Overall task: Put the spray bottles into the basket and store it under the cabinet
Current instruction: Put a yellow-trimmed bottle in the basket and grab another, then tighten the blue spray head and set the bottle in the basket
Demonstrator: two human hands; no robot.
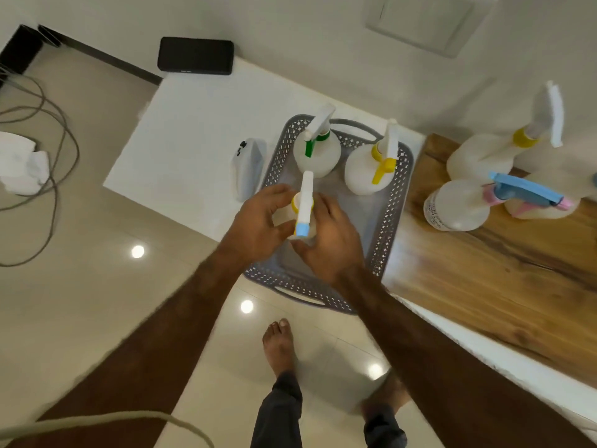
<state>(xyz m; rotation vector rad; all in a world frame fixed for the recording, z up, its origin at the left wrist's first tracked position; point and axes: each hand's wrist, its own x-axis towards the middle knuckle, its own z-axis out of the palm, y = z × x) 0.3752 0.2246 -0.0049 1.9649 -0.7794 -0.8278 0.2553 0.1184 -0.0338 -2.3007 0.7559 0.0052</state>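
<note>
Both hands, left hand point(258, 221) and right hand point(329, 234), cup the blue-nozzled spray bottle point(303, 205) upright over the grey basket point(392, 221) on the white tabletop point(193, 140), apparently to seat it beside two bottles inside; three wait outside

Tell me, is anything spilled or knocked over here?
No spill shows. The two bottles in the grey basket stand upright, and so do those on the wooden top. One oddity: the basket's near end hangs past the white counter's edge, over the floor.

A home: glossy floor tiles point(97, 302), bare foot point(279, 345), wooden countertop point(500, 276).
</note>
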